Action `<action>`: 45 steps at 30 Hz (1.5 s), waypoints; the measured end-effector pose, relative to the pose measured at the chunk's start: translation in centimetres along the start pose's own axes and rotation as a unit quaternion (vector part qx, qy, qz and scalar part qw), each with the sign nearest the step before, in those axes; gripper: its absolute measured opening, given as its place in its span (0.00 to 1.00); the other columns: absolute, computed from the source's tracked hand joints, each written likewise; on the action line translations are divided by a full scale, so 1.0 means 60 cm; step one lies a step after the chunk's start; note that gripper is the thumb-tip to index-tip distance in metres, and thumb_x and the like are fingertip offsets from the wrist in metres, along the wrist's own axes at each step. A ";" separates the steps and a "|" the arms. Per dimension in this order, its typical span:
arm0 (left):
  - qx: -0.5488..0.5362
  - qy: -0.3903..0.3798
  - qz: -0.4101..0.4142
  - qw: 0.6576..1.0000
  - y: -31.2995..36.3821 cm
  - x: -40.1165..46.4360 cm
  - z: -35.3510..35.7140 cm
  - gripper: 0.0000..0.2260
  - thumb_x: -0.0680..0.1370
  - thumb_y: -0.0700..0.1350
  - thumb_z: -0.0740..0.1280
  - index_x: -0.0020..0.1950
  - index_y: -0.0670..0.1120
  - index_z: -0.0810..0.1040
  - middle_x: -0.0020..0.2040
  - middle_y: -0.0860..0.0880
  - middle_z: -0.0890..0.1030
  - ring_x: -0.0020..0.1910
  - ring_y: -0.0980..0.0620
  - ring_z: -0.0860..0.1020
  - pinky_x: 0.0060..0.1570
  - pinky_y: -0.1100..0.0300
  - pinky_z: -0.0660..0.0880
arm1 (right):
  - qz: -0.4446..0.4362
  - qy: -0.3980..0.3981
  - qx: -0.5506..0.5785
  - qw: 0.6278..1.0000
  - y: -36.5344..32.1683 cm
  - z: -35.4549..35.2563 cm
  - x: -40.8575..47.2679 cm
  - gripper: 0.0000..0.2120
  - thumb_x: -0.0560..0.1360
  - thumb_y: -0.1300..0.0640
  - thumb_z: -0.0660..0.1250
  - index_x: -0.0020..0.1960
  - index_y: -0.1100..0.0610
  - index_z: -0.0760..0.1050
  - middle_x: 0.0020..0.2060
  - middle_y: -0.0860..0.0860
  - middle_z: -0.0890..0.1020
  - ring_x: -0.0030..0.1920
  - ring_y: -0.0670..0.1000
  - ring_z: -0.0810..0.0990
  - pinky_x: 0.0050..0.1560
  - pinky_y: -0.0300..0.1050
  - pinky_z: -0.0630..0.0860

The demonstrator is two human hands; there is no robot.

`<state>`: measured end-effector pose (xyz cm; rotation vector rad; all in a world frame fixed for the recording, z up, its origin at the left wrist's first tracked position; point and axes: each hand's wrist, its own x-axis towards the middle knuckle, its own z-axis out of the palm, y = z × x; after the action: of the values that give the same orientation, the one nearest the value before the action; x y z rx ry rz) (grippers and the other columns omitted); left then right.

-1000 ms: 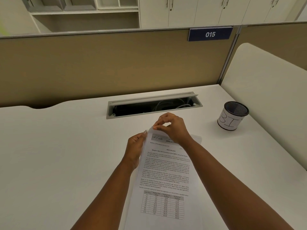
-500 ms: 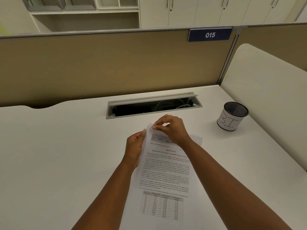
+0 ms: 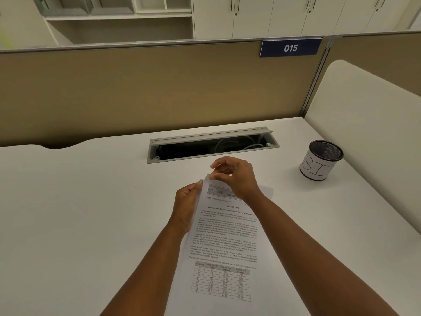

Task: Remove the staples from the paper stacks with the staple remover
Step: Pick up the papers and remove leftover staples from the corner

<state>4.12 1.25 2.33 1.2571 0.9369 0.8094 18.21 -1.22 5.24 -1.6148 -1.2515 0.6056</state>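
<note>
Right now my left hand (image 3: pixel 185 209) holds the stack (image 3: pixel 224 242) by its edge; my right hand (image 3: pixel 234 176) pinches its top corner. Keep it flat, pull gently.

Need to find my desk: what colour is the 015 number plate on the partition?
The number plate is dark blue with white digits, seen in the head view.

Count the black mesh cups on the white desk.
1. The black mesh cup with a white paper label stands at the desk's far right, beyond the right hand. No other shows, though the frame crops the desk.
</note>
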 end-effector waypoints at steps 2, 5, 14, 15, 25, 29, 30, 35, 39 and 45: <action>-0.015 0.013 -0.012 1.000 0.003 -0.001 0.003 0.14 0.80 0.48 0.56 0.41 0.47 0.78 0.37 0.44 0.80 0.37 0.43 0.77 0.40 0.55 0.74 | -0.025 -0.001 -0.003 1.000 0.000 0.000 0.000 0.08 0.68 0.59 0.73 0.43 0.53 0.75 0.39 0.46 0.81 0.38 0.40 0.78 0.45 0.27 0.71; -0.026 0.034 -0.031 0.999 0.007 -0.001 0.004 0.13 0.80 0.49 0.56 0.43 0.46 0.77 0.40 0.42 0.79 0.43 0.39 0.75 0.45 0.50 0.72 | -0.041 -0.029 -0.001 0.999 0.000 -0.005 0.001 0.11 0.67 0.59 0.74 0.41 0.51 0.72 0.36 0.41 0.79 0.38 0.39 0.78 0.47 0.25 0.70; 0.023 0.009 -0.036 0.999 0.008 0.004 0.002 0.13 0.80 0.50 0.56 0.47 0.44 0.76 0.45 0.41 0.80 0.44 0.40 0.77 0.46 0.51 0.74 | -0.019 -0.136 -0.040 0.990 -0.009 -0.019 0.011 0.13 0.69 0.60 0.73 0.37 0.48 0.71 0.35 0.42 0.78 0.36 0.41 0.78 0.38 0.25 0.72; 0.025 0.003 -0.035 0.999 0.008 0.004 0.001 0.13 0.79 0.50 0.56 0.47 0.44 0.76 0.43 0.42 0.81 0.42 0.41 0.78 0.43 0.53 0.74 | -0.021 -0.129 -0.034 0.991 -0.010 -0.020 0.011 0.13 0.69 0.61 0.72 0.36 0.48 0.70 0.35 0.43 0.78 0.36 0.41 0.78 0.36 0.25 0.73; 0.057 0.066 -0.062 0.994 0.010 0.014 0.001 0.14 0.79 0.50 0.59 0.39 0.42 0.72 0.44 0.38 0.76 0.42 0.42 0.72 0.44 0.54 0.71 | -0.012 -0.161 0.002 0.987 -0.022 -0.036 0.014 0.11 0.69 0.63 0.72 0.38 0.51 0.72 0.36 0.47 0.81 0.39 0.48 0.81 0.47 0.43 0.78; 0.043 0.072 -0.076 0.994 0.014 0.015 -0.001 0.13 0.79 0.51 0.58 0.49 0.41 0.73 0.52 0.36 0.76 0.50 0.37 0.74 0.57 0.45 0.73 | 0.009 -0.208 -0.003 0.978 -0.023 -0.031 0.012 0.12 0.67 0.65 0.73 0.38 0.51 0.73 0.35 0.49 0.82 0.37 0.47 0.81 0.47 0.40 0.78; 0.033 0.064 -0.079 0.994 0.015 0.015 0.000 0.14 0.79 0.51 0.58 0.51 0.41 0.74 0.53 0.36 0.77 0.52 0.36 0.75 0.59 0.43 0.73 | 0.014 -0.200 -0.005 0.980 -0.022 -0.028 0.012 0.12 0.67 0.65 0.73 0.37 0.51 0.73 0.36 0.50 0.82 0.37 0.47 0.81 0.46 0.38 0.78; -0.003 0.001 -0.044 0.999 0.016 0.013 0.003 0.12 0.80 0.49 0.55 0.49 0.46 0.77 0.44 0.44 0.80 0.41 0.45 0.79 0.45 0.53 0.77 | 0.035 -0.120 -0.010 0.992 -0.014 -0.010 0.011 0.11 0.68 0.61 0.73 0.37 0.50 0.72 0.39 0.54 0.83 0.36 0.46 0.81 0.39 0.28 0.75; -0.004 -0.011 -0.032 0.999 0.008 0.011 -0.003 0.12 0.81 0.48 0.54 0.47 0.47 0.76 0.43 0.46 0.80 0.40 0.47 0.79 0.42 0.55 0.76 | 0.050 -0.073 0.000 0.996 -0.008 -0.007 0.012 0.09 0.68 0.59 0.74 0.39 0.52 0.73 0.36 0.50 0.82 0.32 0.41 0.80 0.33 0.24 0.72; 0.007 -0.026 -0.017 0.999 0.004 0.011 -0.003 0.13 0.80 0.49 0.56 0.45 0.48 0.78 0.37 0.50 0.83 0.36 0.49 0.80 0.38 0.58 0.77 | 0.053 -0.042 -0.005 0.998 -0.010 -0.005 0.014 0.11 0.67 0.58 0.74 0.36 0.50 0.72 0.35 0.49 0.82 0.33 0.41 0.80 0.35 0.28 0.72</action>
<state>4.22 1.97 2.48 1.2657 0.9207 0.7406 18.47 -0.57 6.05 -1.6865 -1.2368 0.7416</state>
